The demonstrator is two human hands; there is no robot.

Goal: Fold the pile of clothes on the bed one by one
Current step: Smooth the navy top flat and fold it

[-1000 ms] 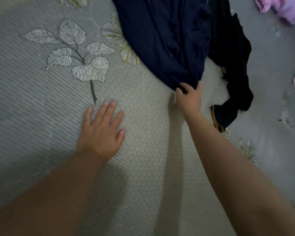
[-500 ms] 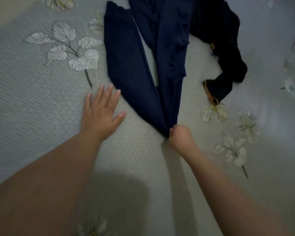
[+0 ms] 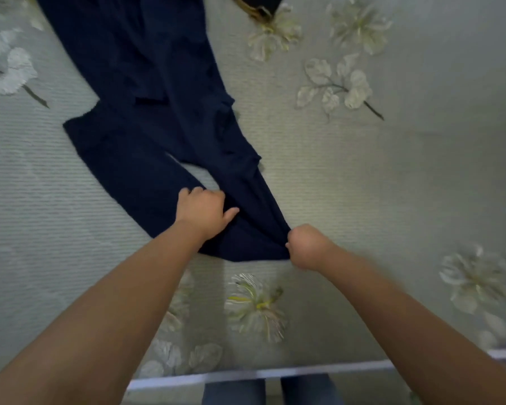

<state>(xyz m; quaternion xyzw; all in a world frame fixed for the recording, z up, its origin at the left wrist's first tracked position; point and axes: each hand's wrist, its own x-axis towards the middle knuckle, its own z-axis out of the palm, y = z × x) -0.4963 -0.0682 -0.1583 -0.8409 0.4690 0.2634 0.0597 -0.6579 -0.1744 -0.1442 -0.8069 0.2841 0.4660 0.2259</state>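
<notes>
A pair of dark navy trousers point(image 3: 146, 118) is lying on a bed point(image 3: 392, 176) covered in a pale grey-green bedspread printed with white flowers, stretching from the top left of the frame down to the centre. The right hand point(image 3: 307, 247), just right of centre, is curling tightly around the bunched near end of the trousers, fist closed on the cloth. The left hand point(image 3: 203, 211), at the centre, is resting on the fabric with fingers curled down into it and thumb sticking out to the right; whether it is really gripping or only pressing is hard to tell. The cloth is looking thin, soft and light, draping into loose ripples and gathering easily, so it is probably sliding freely over the bedspread and holding no shape by itself. The near hem or the waistband, pinched at its two corners, is looking like the best place to hold so that the legs hang straight. At the top edge, a piece of another dark garment point(image 3: 260, 4) with a yellowish trim is just showing.
</notes>
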